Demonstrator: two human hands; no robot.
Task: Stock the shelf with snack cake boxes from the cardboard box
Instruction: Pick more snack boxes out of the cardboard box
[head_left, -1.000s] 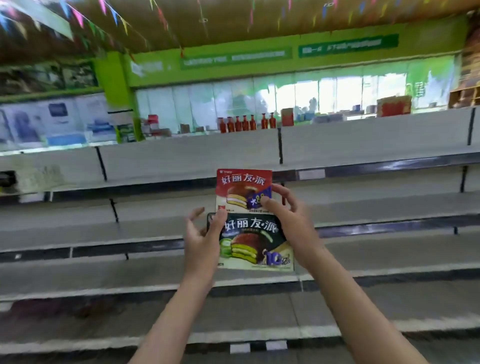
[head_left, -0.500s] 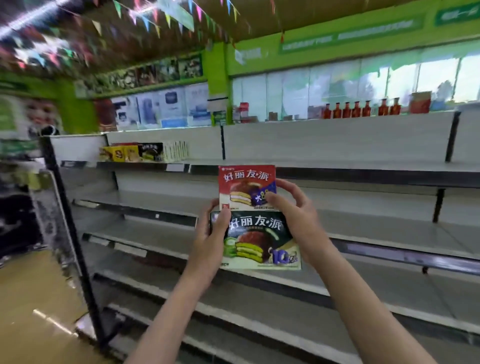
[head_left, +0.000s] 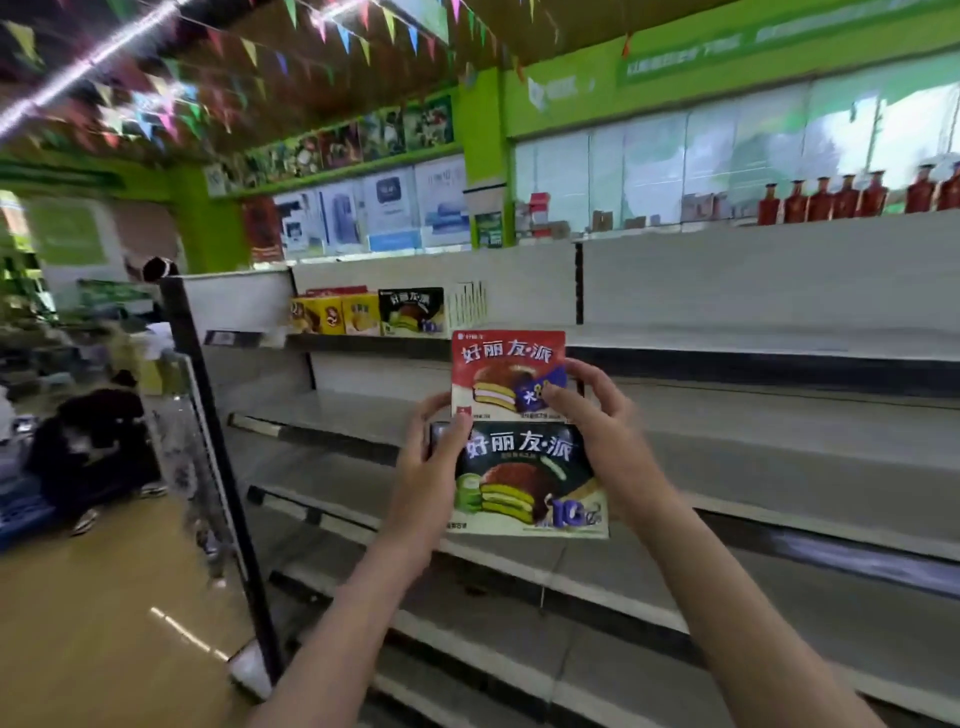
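I hold two snack cake boxes in front of the shelves, one above the other. The red box (head_left: 506, 366) is on top and the dark green box (head_left: 524, 480) is below it. My left hand (head_left: 434, 457) grips their left edges, thumb on the green box's front. My right hand (head_left: 597, 415) grips the right side, thumb on the red box. On the top shelf (head_left: 727, 338) at the left stand yellow boxes (head_left: 332, 314) and another dark green box (head_left: 413, 312). The cardboard box is out of view.
Grey shelf boards (head_left: 779, 441) run off to the right in several tiers. A black upright post (head_left: 218, 415) ends the shelving on the left. A person in dark clothes (head_left: 88, 441) crouches on the floor at far left. Red bottles (head_left: 841, 197) line the top.
My view has swung left, bringing the shelf's end and the stocked boxes into sight. Both hands keep their hold on the two boxes, which stay in front of me.
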